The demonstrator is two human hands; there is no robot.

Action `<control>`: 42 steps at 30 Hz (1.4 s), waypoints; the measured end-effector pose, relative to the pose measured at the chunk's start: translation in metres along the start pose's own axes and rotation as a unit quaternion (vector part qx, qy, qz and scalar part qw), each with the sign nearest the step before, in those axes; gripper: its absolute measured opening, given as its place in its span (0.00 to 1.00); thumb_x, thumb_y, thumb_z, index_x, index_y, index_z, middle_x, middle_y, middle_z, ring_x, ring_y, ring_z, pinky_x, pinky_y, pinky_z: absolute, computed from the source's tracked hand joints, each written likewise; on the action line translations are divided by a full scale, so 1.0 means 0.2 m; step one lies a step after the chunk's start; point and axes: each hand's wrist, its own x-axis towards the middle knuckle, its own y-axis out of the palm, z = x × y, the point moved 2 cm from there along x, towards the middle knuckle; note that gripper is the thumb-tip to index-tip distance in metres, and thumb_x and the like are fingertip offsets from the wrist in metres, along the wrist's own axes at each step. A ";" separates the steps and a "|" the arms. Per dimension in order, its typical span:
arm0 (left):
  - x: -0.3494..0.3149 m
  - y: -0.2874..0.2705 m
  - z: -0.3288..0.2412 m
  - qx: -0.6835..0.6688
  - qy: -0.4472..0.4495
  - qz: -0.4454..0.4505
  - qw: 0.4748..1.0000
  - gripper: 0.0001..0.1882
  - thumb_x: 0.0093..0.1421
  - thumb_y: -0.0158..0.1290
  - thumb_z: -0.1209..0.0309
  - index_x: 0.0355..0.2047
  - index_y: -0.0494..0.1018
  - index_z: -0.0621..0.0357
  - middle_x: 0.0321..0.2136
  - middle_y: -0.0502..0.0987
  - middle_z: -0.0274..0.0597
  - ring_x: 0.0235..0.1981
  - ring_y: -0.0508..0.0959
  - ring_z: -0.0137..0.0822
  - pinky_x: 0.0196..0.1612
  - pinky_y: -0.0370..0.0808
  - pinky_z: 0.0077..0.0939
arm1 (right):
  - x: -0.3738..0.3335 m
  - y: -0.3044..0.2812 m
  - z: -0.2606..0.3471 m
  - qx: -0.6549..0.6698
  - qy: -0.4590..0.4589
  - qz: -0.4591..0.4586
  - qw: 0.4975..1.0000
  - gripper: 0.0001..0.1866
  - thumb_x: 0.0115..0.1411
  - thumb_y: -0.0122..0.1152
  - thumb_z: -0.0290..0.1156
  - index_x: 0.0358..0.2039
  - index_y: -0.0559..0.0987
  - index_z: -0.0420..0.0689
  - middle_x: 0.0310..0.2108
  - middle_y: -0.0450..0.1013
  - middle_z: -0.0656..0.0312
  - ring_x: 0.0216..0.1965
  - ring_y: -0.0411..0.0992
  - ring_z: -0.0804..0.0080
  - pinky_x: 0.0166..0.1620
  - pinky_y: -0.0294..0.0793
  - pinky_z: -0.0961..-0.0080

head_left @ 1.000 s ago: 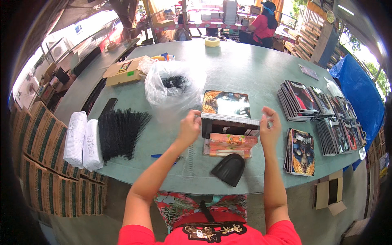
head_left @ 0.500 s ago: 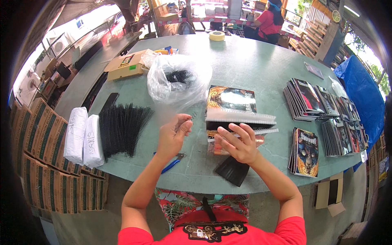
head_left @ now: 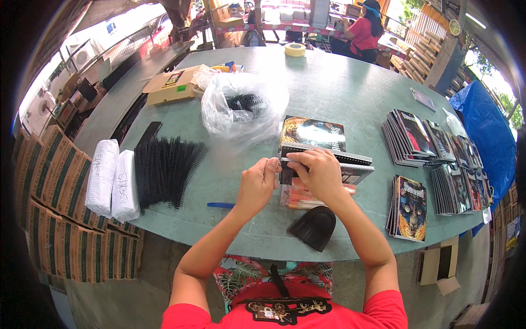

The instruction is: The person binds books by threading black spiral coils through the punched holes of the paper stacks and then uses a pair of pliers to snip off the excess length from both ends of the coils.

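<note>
My left hand is closed in a pinch at the left end of an unbound book's punched edge. It appears to hold the end of a black binding coil, mostly hidden by the fingers. My right hand pinches the same corner of the book, fingertips close to the left ones. Behind it lies a glossy illustrated book cover; orange-edged books sit underneath. A black rounded piece rests below my right wrist. One blue plier handle shows beside my left forearm, which hides the rest.
Black coils lie fanned at left beside two white wrapped bundles. A plastic bag holds more coils, near an open carton. Bound books stand stacked at right. Yellow tape sits at the far edge; another person is beyond.
My left hand has moved right and my right hand slightly left and up, so both meet at the book's corner. The right fingers went from spread to pinching. The upper clear sheet now lies down.
</note>
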 end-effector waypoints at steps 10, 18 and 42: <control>0.09 -0.10 0.02 0.098 0.162 0.014 0.982 0.09 0.57 0.52 0.69 0.32 0.71 0.64 0.24 0.75 0.47 0.22 0.74 0.35 0.28 0.70 0.29 | 0.00 0.00 0.01 -0.029 -0.040 -0.002 0.999 0.05 0.50 0.58 0.33 0.27 0.77 0.48 0.27 0.75 0.64 0.34 0.73 0.67 0.38 0.68 0.71; 0.12 -0.21 -0.09 0.196 0.088 0.155 0.964 0.12 0.57 0.52 0.65 0.37 0.74 0.59 0.15 0.72 0.42 0.19 0.73 0.31 0.26 0.70 0.26 | 0.02 0.05 0.03 -0.051 -0.030 -0.046 0.997 0.11 0.52 0.58 0.41 0.29 0.75 0.47 0.26 0.74 0.65 0.31 0.72 0.67 0.35 0.66 0.71; -0.33 0.48 0.21 0.311 0.192 0.133 0.921 0.22 0.53 0.53 0.61 0.47 0.68 0.57 0.37 0.72 0.51 0.48 0.69 0.51 0.47 0.68 0.44 | 0.04 0.06 0.07 0.109 -0.053 -0.048 0.991 0.14 0.47 0.61 0.27 0.35 0.70 0.46 0.26 0.71 0.59 0.32 0.71 0.58 0.34 0.70 0.68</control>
